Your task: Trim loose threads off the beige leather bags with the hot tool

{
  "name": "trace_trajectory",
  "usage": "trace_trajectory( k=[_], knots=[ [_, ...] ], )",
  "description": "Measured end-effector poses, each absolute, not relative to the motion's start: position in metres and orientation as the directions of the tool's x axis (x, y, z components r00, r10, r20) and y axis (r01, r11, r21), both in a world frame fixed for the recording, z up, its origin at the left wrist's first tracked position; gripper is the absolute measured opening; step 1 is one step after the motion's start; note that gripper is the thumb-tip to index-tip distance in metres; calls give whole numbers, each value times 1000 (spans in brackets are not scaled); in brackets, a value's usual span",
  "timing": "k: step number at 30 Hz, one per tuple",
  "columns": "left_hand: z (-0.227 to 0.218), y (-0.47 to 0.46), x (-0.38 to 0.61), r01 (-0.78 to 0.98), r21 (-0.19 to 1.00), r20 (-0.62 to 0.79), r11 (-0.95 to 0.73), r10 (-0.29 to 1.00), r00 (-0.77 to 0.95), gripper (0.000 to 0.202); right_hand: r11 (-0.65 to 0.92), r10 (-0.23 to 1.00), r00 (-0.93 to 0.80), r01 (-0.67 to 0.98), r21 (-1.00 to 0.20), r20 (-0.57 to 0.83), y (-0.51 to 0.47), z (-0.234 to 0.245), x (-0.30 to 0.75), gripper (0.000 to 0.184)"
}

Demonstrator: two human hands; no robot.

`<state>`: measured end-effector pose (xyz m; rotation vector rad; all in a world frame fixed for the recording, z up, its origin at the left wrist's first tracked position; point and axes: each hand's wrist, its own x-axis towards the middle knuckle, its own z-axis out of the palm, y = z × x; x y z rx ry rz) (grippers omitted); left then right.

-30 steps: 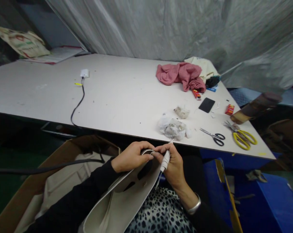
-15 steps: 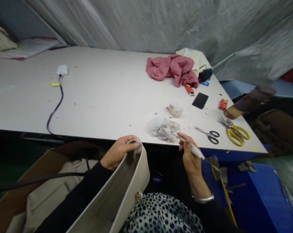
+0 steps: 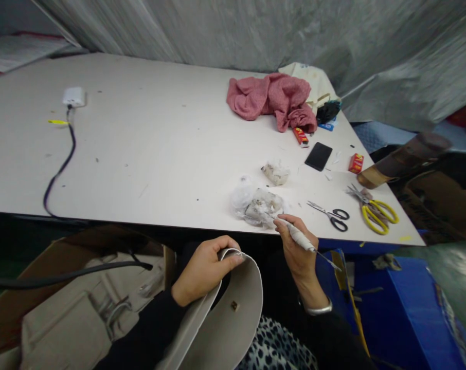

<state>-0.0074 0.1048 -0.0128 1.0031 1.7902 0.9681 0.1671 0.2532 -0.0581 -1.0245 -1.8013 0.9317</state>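
My left hand is closed on the top edge of a beige bag, thumb over the rim. The bag bends open below the hand, and a small brass-coloured fitting shows on its inner face. Between the fingers of my right hand is a slim tool with a white-wrapped handle. A thin metal blade or spike extends from its rear end, pointing down and right. The tool's front end is at a crumpled clear plastic bag near the table's edge; whether they touch, I cannot tell.
On the white table lie black-handled scissors, yellow-handled scissors, a whitish lump, a black flat pad and a pink cloth. A box of beige pieces stands lower left; a blue bin lower right.
My left hand has moved right and down with the bag, which now gapes wider and shows its inner fitting. My right hand has turned over slightly, still holding the tool.
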Motion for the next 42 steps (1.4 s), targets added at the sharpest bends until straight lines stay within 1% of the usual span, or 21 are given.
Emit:
trace_trajectory(
  k=[4,8,14,16,18,20,22,25,27,29,30,32,35,39,42],
  knots=[
    [-13,105,-9,254,895,-292,367,912,-287,7,400,896,-325,296,-867,303,257,-60,165,24],
    [-14,107,-9,239,901,-296,361,917,-266,6,477,852,-405,340,-810,331,265,-57,161,24],
    [-18,110,-12,165,914,-320,371,908,-269,11,583,778,-466,286,-761,421,271,-51,155,22],
    [-19,110,-12,160,915,-320,371,907,-273,12,603,765,-481,297,-741,429,270,-52,155,22],
    [-19,110,-12,162,916,-316,366,910,-269,12,560,795,-461,309,-769,394,269,-53,155,25],
    [-19,110,-11,163,917,-315,364,911,-264,12,482,843,-410,292,-826,347,269,-55,154,28],
    [-19,110,-10,161,915,-321,369,910,-263,11,436,866,-382,268,-859,321,270,-57,154,28],
    [-20,110,-8,162,912,-329,378,907,-262,9,440,864,-381,255,-861,329,269,-56,155,27],
    [-20,109,-6,167,910,-329,379,906,-267,7,438,878,-321,234,-868,356,265,-51,158,27],
    [-20,109,-5,174,910,-323,377,906,-275,7,396,899,-279,193,-898,336,255,-43,163,27],
    [-20,109,-4,178,910,-319,375,906,-278,6,356,907,-296,164,-920,298,248,-39,166,27],
    [-19,109,-3,184,911,-312,370,908,-281,7,241,902,-391,104,-965,184,233,-32,170,26],
    [-19,110,-2,185,913,-303,363,910,-284,7,105,867,-495,59,-993,62,213,-30,175,23],
    [-18,110,-1,189,916,-297,354,914,-275,6,37,863,-505,27,-999,18,201,-39,176,20],
    [-18,109,0,201,911,-302,359,916,-265,7,32,858,-514,20,-999,17,199,-46,177,19]
  ],
)
